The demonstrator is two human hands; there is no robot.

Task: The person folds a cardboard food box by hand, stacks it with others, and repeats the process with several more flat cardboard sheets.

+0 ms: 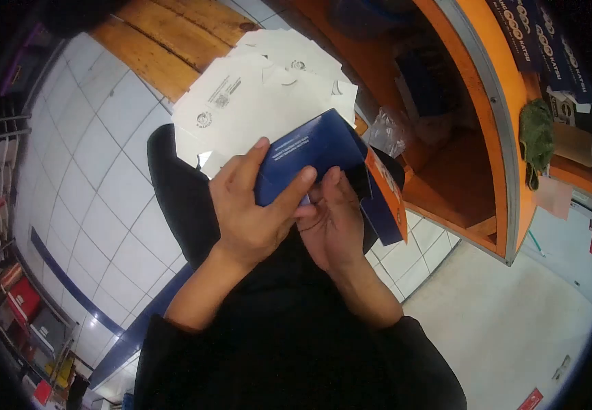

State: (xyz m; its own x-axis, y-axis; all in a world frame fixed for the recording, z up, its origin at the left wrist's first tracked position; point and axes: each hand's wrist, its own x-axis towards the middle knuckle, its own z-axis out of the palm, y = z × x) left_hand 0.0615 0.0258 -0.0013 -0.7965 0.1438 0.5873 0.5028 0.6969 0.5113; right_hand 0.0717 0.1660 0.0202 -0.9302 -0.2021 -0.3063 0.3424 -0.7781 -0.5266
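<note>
A partly folded blue cardboard box (309, 147) with small white print is held above my lap. My left hand (248, 201) grips its left part, fingers on the far side and thumb across the near blue face. Close by, my right hand (337, 222) pinches the box's near edge, its thumb by the dark opening; some of its fingertips are hidden. An orange printed flap (384, 184) stands out at the box's right end, with a blue flap below it. Beyond the box, flat white cardboard blanks (241, 113) with black print lie stacked in an overlapping pile.
A wooden bench (152, 44) stands under the blanks. On the right is an orange cabinet (507, 137) with an open compartment, where a clear plastic bag (387, 131) lies. A dark green cloth (536, 140) hangs on its edge. Shelves with goods (26, 301) line the left.
</note>
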